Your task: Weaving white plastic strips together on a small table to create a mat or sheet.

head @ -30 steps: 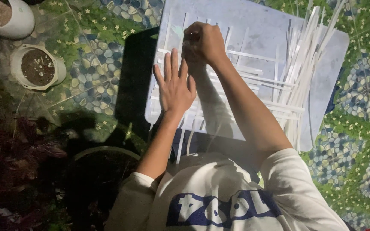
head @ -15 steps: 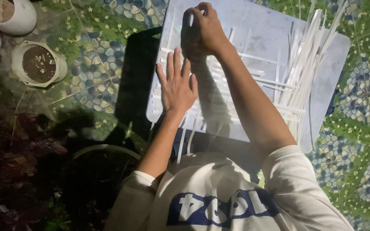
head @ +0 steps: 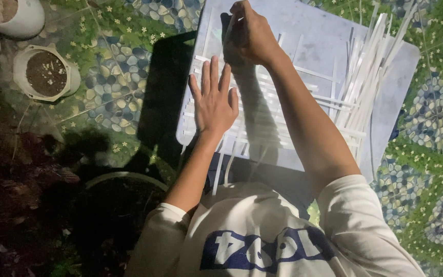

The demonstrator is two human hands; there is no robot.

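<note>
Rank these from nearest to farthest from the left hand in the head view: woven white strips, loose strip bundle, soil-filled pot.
1. Woven white strips: directly under the left hand.
2. Soil-filled pot: off to its left, on the tiled floor.
3. Loose strip bundle: across the board, far right.

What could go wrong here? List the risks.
1. The right hand is pinching one strip while the left hand lies flat on the woven strips; a hard tug might shift the weave.
2. The loose strips reach past the board edge and could slide off.
3. Dim light and the arm's shadow may hide a misplaced strip.
</note>
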